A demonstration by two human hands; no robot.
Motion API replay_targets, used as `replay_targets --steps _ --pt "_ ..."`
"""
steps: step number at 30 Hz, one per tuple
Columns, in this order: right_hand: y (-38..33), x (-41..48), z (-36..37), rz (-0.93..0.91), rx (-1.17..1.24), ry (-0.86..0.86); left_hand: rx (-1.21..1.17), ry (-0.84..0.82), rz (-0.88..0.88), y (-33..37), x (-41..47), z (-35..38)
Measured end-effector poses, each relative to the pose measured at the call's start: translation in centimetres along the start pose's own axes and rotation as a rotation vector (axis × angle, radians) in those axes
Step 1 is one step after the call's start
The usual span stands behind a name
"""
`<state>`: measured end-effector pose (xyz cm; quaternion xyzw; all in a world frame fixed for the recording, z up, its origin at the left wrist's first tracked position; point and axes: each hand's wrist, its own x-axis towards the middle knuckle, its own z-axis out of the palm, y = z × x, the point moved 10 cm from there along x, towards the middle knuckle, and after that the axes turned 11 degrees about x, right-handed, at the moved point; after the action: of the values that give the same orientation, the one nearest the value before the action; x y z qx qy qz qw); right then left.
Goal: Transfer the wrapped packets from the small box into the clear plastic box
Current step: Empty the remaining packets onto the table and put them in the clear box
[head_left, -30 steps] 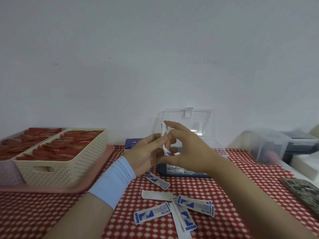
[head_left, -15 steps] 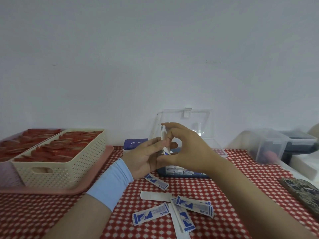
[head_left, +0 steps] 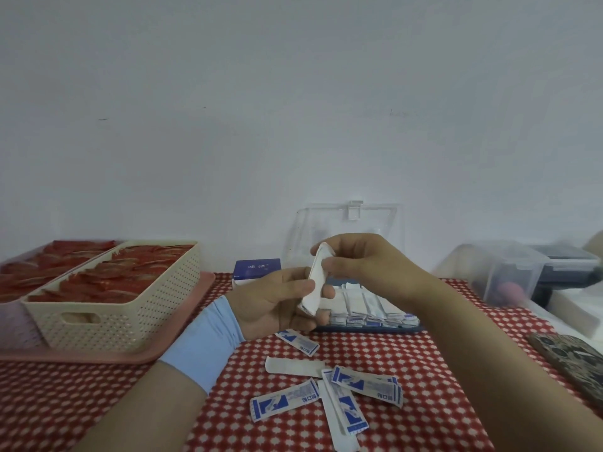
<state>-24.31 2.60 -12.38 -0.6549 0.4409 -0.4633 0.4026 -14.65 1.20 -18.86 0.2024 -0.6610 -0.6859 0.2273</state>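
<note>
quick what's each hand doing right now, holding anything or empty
Left hand: closed on the lower end of a small stack of white wrapped packets.
Right hand: pinching the top end of the same stack.

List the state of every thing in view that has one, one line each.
Clear plastic box: lid raised, rows of packets inside.
White wrapped packets: pinched between both hands.
Left hand: gripping packets.
Right hand: gripping packets.
Blue-printed loose packets: scattered on tablecloth.
Cream perforated basket: full.

Two bare forearms, light blue wristband (head_left: 204,349) on left wrist
</note>
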Motion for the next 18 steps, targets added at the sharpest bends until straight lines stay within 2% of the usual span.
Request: replay_targets --steps 11,15,18 --pt "-1.4 -0.6 -1.9 -0.01 -0.121 -0.07 -0.05 0.085 -0.048 0.1 0.3 0.7" --pt "-1.9 -0.2 -5.0 0.002 -0.113 -0.005 0.111 0.053 -0.088 1.7 2.2 1.6" --pt "-2.1 0.9 -9.5 0.036 -0.151 0.106 0.371 0.008 -0.138 3.2 4.2 1.8"
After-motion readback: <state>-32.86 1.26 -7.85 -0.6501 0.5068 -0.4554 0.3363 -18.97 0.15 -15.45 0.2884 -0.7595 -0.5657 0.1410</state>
